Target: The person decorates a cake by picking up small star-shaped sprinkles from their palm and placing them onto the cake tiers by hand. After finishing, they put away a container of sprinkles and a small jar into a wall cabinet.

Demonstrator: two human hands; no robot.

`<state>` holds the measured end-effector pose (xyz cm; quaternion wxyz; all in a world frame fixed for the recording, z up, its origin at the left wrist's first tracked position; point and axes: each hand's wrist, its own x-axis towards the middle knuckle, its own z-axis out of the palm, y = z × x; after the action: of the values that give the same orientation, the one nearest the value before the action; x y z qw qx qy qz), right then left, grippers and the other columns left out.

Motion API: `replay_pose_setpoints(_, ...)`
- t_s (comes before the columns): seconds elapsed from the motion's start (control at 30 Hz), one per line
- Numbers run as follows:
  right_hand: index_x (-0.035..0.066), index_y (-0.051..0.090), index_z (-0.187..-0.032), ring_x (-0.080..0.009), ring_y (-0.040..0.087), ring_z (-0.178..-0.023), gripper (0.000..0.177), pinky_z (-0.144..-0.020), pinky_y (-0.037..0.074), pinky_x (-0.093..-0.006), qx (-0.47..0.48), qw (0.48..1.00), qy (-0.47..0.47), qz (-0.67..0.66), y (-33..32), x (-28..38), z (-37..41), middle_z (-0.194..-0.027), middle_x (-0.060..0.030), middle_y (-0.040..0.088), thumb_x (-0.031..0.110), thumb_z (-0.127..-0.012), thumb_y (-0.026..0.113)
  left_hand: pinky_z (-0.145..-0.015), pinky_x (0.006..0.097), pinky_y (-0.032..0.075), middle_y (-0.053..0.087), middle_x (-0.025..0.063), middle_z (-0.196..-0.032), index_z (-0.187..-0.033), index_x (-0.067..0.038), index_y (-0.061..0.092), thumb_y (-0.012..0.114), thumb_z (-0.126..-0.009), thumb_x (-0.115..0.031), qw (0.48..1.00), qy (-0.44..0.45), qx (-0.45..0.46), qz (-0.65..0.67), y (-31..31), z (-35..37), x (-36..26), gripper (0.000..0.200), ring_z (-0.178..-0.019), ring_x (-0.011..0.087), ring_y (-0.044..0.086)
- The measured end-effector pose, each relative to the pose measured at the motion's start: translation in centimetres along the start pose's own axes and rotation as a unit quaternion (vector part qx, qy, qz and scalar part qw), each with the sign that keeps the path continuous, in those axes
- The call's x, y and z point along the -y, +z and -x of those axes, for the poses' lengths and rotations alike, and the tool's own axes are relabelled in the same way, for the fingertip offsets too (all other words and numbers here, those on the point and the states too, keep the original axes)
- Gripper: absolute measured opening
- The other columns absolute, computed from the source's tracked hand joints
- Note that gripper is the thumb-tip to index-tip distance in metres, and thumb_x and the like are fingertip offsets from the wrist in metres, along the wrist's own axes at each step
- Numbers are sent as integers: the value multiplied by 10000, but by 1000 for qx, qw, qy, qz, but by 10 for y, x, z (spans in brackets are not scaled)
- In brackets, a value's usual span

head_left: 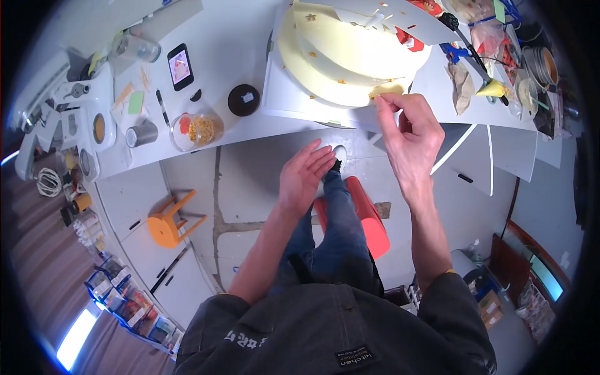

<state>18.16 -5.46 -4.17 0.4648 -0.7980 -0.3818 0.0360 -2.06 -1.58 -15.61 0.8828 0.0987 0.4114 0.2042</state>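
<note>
A pale yellow tiered cake (312, 69) with small gold pieces on its sides stands on a white board at the table's front edge. My right hand (409, 128) is at the cake's lower right side, thumb and forefinger pinched together against or very near the surface. A small gold piece shows by the fingertips; whether they grip it cannot be made out. My left hand (305, 175) hangs below the table edge, palm up and fingers stretched out, holding nothing. To the left stands a clear tub (205, 129) of gold and red pieces.
A phone (180, 67), a round black object (244, 100), a pen (162, 106) and a metal can (142, 134) lie left of the cake. Tools and wrappers (461, 87) crowd the right. An orange stool (164, 230) and red stool (369, 222) are below.
</note>
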Motion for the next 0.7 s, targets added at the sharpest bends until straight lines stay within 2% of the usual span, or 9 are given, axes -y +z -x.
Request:
replay_pose_setpoints(0.1,31,775,-959,-84,502,-564,106,-506,409,-260,-4,1000,8,0,-2,1,2,-802,-36,690,22,-855,795,-1161,447,452,578,257,-1381,-1488,67,411,438,-1106,-224,1000,-4,-11,-1,3,3,-2,481,-1304,331,580)
replay_pose_setpoints(0.4,19,777,-954,-85,495,-545,118,-479,378,-250,-28,999,-33,0,2,9,5,-788,-46,683,-5,-842,803,-1135,443,472,627,245,-1331,-1437,36,481,458,-1099,-223,1000,4,-7,11,-5,4,-6,427,-1261,337,615)
replay_pose_setpoints(0.47,8,774,-955,-89,505,-552,119,-479,379,-250,-10,998,-60,6,1,14,14,-797,-57,689,-15,-841,800,-1124,440,480,646,238,-1305,-1420,23,503,463,-1096,-215,999,1,6,42,-15,3,-3,405,-1254,334,621)
replay_pose_setpoints(0.5,3,773,-956,-91,510,-556,119,-479,379,-251,2,997,-77,2,4,18,19,-801,-63,692,-19,-841,798,-1118,438,484,656,234,-1292,-1412,17,515,466,-1094,-211,998,7,9,59,-21,2,-3,394,-1251,333,624)
replay_pose_setpoints(0.53,-10,763,-974,-124,585,-604,111,-520,448,-261,41,996,-73,-8,9,24,27,-856,-101,712,-40,-867,762,-1106,430,491,663,229,-1270,-1405,27,519,472,-1087,-207,998,13,3,57,-20,5,-5,398,-1232,321,632)
replay_pose_setpoints(0.6,-5,754,-1023,-170,651,-670,168,-576,510,-286,124,987,-75,-71,33,38,44,-918,-124,724,-65,-870,722,-1081,414,504,676,220,-1227,-1389,49,529,482,-1072,-200,998,26,-8,53,-19,12,-12,405,-1194,297,647)
replay_pose_setpoints(0.67,3,736,-1097,-236,706,-768,273,-661,568,-329,202,967,-99,-119,67,50,59,-1002,-140,726,-97,-850,676,-1057,401,506,671,185,-1237,-1378,35,540,481,-1076,-220,971,129,15,-199,-31,25,-21,400,-1188,275,643)
replay_pose_setpoints(0.7,9,724,-1147,-278,728,-832,349,-718,594,-359,238,954,-121,-136,88,58,66,-1055,-144,722,-115,-830,649,-1045,394,504,659,159,-1256,-1370,17,552,481,-1080,-235,966,159,17,-203,-42,29,-17,391,-1183,256,638)
